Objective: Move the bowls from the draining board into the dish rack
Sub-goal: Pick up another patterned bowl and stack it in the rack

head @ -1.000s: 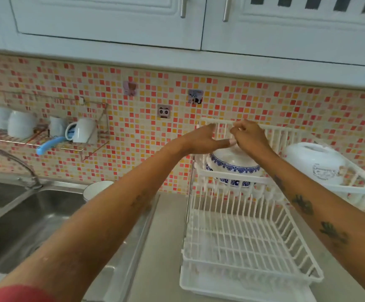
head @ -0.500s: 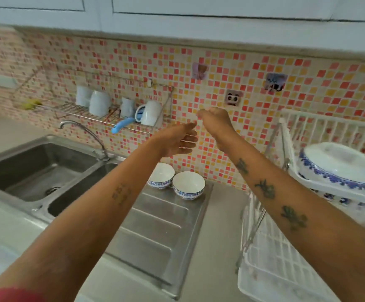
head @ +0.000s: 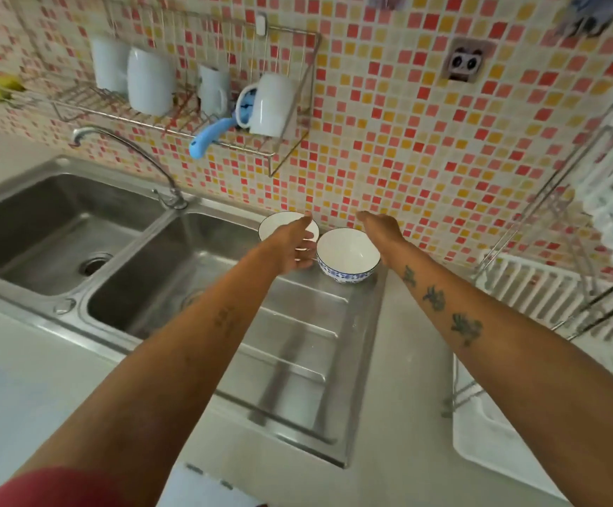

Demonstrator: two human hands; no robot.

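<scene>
Both hands are stretched out with fingers apart – the left hand [head: 292, 247] and the right hand [head: 380, 228] flank the near bowl [head: 348, 256] on the draining board [head: 297, 345], apparently so that it can be gripped from two sides, while the second bowl [head: 279, 223] is left behind it.

**Both hands over the bowls on the draining board**

Two white bowls with blue patterning stand upright, side by side, at the back of the steel draining board [head: 297, 345]. The left hand [head: 290, 247], fingers spread, partly covers the left bowl [head: 279, 223]. The right hand [head: 380, 226] hovers open beside the right bowl [head: 347, 256]. The white dish rack [head: 553, 298] stands at right.
</scene>
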